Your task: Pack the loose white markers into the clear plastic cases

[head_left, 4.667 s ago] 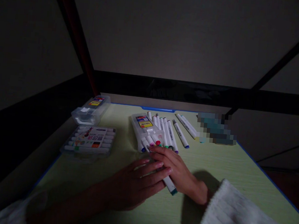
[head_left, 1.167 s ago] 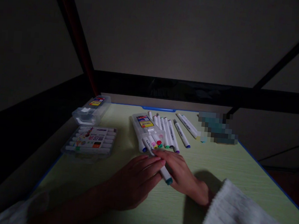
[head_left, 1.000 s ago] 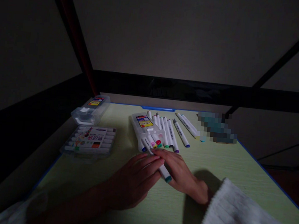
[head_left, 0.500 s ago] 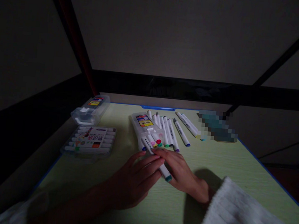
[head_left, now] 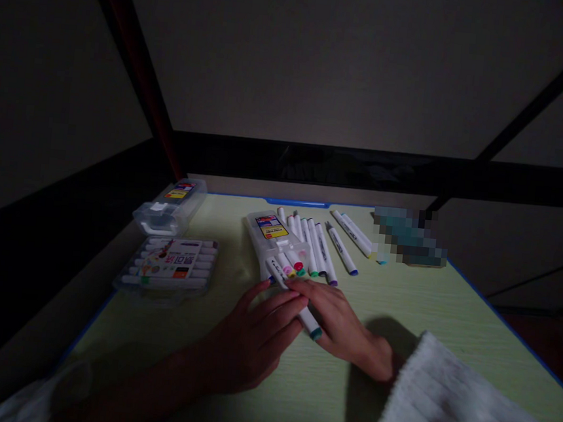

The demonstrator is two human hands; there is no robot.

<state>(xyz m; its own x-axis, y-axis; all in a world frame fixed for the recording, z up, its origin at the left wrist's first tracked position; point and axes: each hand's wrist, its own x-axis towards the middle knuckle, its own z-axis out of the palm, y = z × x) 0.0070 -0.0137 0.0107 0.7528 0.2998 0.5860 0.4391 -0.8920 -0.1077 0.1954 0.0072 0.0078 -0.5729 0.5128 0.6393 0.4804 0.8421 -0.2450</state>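
Observation:
A white marker with a teal end slants between my two hands, its other end near the mouth of a clear plastic case. My left hand is closed, its fingertips pressed on the marker from the left. From the other side my right hand grips it too, fingers laid across its middle. The clear case, with a yellow and blue label, lies just beyond my hands. Several markers poke out of its near end, among them one with a red tip. My fingers cover the marker's middle part.
Several loose white markers lie right of the case, with a blue-tipped one beside them. At the left are another clear case and a box of markers. A blurred teal object lies at the table's right edge.
The marker and both hands have shifted very slightly, and the marker's teal end sits a touch further up and left. The grips look the same.

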